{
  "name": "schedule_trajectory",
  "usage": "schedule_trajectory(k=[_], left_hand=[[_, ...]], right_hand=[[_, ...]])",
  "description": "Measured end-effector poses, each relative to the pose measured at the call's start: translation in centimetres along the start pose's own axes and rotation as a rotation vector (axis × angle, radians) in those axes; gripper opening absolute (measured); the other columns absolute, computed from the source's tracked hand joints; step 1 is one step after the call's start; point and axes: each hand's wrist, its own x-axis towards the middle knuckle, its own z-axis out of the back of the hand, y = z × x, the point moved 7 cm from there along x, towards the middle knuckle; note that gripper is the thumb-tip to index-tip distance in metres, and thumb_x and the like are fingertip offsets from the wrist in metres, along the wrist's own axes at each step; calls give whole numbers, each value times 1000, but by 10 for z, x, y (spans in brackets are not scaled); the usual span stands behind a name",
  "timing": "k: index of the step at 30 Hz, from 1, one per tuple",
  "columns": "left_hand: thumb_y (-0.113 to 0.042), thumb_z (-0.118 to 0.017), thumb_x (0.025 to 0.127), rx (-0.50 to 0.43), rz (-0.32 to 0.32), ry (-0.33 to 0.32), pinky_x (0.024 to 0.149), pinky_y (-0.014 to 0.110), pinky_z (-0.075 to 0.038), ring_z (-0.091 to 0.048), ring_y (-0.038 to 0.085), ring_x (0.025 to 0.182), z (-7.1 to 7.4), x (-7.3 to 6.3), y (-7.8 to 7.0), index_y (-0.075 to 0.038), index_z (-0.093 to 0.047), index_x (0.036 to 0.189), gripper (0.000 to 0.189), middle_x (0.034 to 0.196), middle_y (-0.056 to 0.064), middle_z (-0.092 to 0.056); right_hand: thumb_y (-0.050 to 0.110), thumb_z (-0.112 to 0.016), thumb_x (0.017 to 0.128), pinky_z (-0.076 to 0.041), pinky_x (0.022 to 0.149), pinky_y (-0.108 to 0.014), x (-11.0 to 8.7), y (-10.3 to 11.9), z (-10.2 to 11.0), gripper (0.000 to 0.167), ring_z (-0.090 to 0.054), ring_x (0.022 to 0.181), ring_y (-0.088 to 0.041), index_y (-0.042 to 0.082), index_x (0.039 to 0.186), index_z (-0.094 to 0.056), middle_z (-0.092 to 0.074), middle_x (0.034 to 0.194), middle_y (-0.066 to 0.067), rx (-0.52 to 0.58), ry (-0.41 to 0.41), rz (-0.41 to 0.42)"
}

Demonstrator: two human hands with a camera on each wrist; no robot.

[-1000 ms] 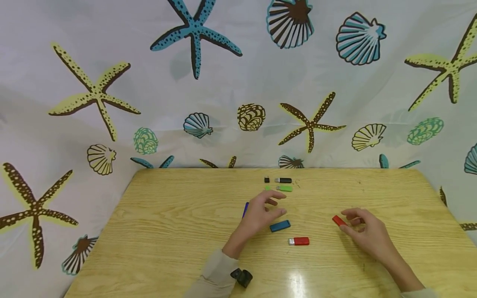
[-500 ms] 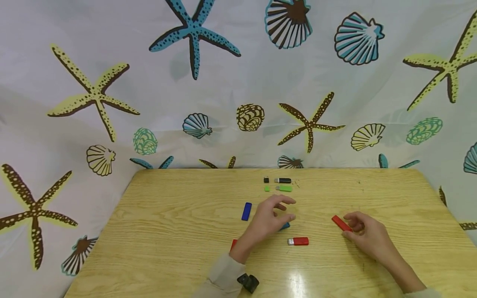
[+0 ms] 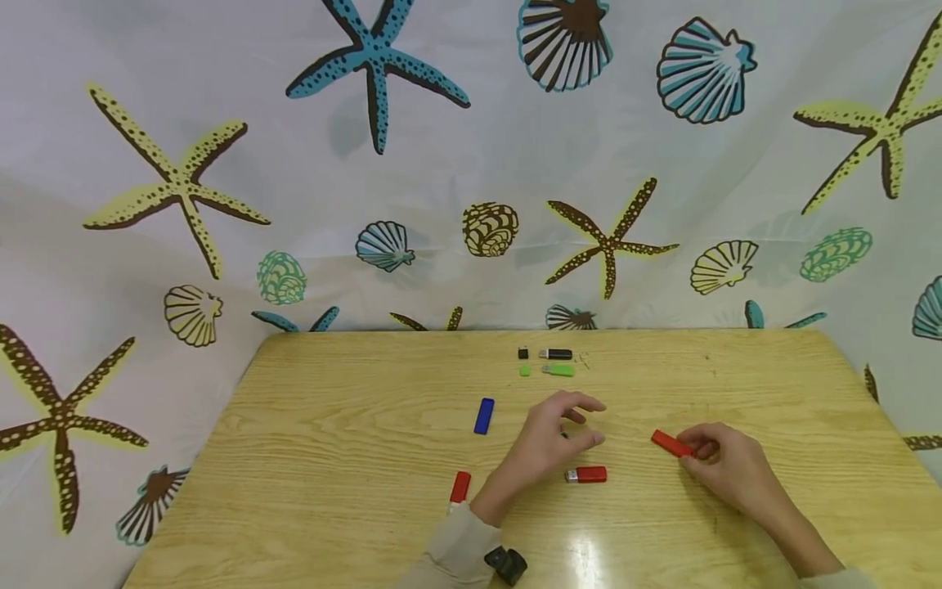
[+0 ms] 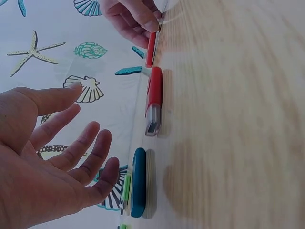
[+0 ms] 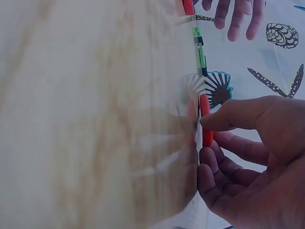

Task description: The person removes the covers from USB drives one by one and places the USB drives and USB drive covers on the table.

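My right hand (image 3: 728, 465) pinches one end of a red USB stick (image 3: 668, 442) low over the right part of the table; in the right wrist view the thumb lies against the red stick (image 5: 206, 102). My left hand (image 3: 546, 435) hovers with spread, loosely bent fingers and holds nothing. Under it lies a teal USB stick (image 4: 138, 183), almost wholly hidden by this hand in the head view. Just in front of the left hand is a second red USB stick (image 3: 591, 474), its metal plug pointing left.
A third red stick (image 3: 459, 487) lies by the left sleeve, a dark blue stick (image 3: 483, 416) farther back. Near the table's far edge are a green USB stick (image 3: 562, 370) with its cap (image 3: 524, 370) and a black one (image 3: 559, 354) with its cap (image 3: 523, 353).
My left hand has moved right, covering the teal stick and uncovering the dark blue stick and the red one by the sleeve. My right hand has shifted slightly, showing more of its red stick.
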Motion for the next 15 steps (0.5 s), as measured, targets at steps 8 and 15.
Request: schedule_trajectory(k=[8, 15], left_hand=[[-15, -77, 95, -17, 4, 21, 83, 26, -50, -64, 24, 110, -10, 1, -7, -13, -70, 127, 33, 125, 3, -66], [-13, -75, 96, -82, 12, 64, 84, 23, -53, -66, 24, 109, -23, 5, -7, -9, -69, 127, 32, 127, 10, -67]], right_hand=[[-1, -81, 84, -55, 66, -25, -5, 7, 3, 23, -66, 80, -17, 2, 106, -74, -71, 93, -3, 27, -7, 26], [-7, -79, 83, -60, 73, -31, -11, 22, 8, 27, -67, 82, -17, 4, 107, -74, -71, 95, -3, 85, -40, 75]])
